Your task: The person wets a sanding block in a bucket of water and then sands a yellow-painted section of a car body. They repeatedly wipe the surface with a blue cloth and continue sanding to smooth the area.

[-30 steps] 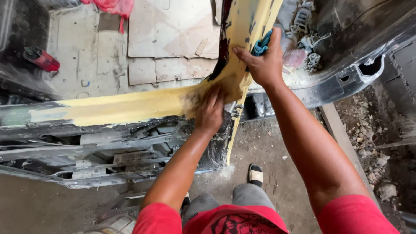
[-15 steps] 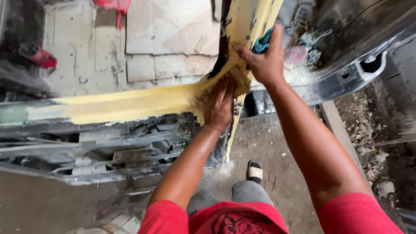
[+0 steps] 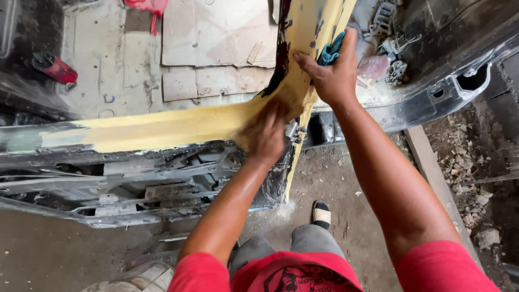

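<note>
A stripped black car body frame has a band of yellow filler [image 3: 162,127] along its sill and up the pillar [image 3: 311,27]. My left hand [image 3: 267,132] is blurred with motion and presses flat on the yellow filler where sill and pillar meet; whether it holds anything I cannot tell. My right hand [image 3: 330,75] rests on the pillar a little higher, its fingers closed on a blue cloth [image 3: 331,53].
Cardboard sheets [image 3: 216,48] cover the floor inside the shell. A red object [image 3: 54,67] lies at the far left, a red rag [image 3: 148,6] at the top. Loose metal parts [image 3: 389,38] sit upper right. Rubble [image 3: 465,178] and a wooden plank [image 3: 432,173] lie at right. My sandalled foot [image 3: 322,213] stands on dirt.
My left hand has slid back and forth over the filler at the sill-pillar joint, ending slightly right and up. My right hand stays on the pillar with the cloth.
</note>
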